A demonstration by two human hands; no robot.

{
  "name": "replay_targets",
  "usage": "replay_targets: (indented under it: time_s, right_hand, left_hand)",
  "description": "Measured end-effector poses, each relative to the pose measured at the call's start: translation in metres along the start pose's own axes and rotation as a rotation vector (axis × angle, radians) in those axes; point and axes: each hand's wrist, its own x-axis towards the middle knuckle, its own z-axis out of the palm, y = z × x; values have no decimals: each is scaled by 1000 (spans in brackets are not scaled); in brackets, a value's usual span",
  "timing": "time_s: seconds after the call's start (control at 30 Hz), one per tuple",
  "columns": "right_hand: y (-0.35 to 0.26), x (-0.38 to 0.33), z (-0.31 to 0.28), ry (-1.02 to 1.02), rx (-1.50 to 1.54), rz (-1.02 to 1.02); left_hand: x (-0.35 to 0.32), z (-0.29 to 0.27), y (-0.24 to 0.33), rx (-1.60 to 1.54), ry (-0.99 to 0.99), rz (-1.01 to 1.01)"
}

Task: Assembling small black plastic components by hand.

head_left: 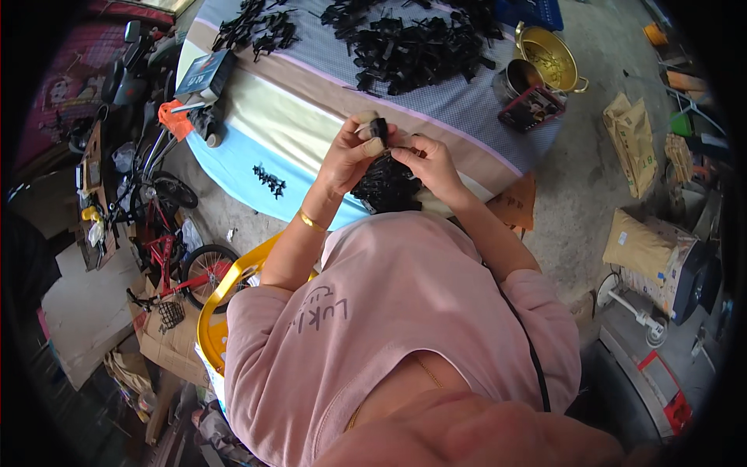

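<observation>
Above the near edge of the cloth-covered table, my left hand (354, 156) grips a small black part (379, 128) between thumb and fingers. Pale coverings wrap some of its fingertips. My right hand (429, 166) comes in from the right, thumb and fingers pinched together close to that part; what they hold is too small to make out. Just below both hands lies a heap of small black parts (387, 185) at the table's edge. A short cluster of black pieces (268, 180) rests on the light blue stripe to the left.
A large black pile (412, 54) and a smaller pile (257, 33) cover the far table. At right stand a gold pot (577, 80), a metal cup (513, 76) and a dark box (531, 109). A blue box (204, 76) lies left. A yellow chair (208, 323) curves beside me.
</observation>
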Motion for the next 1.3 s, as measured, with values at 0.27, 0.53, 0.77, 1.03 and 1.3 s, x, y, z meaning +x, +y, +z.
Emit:
replay_targets:
  time_s: [0.27,0.53,0.77,1.03,1.3]
  right_hand:
    - [-48,2,-18,53,364,413]
    - [-52,5,-15,-89,49,313]
    - [-58,2,-9,-110,74,305]
    - [-76,2,-9,-108,-260,-39]
    - [-77,-5,-2,-58,-246,34]
  left_hand:
    - [-6,9,3,295,17,46]
    - [-8,30,2,590,97,56]
    - [-18,41,10,685,98,55]
    - [-24,43,19,755,89,16]
    - [-24,41,15,824,98,71]
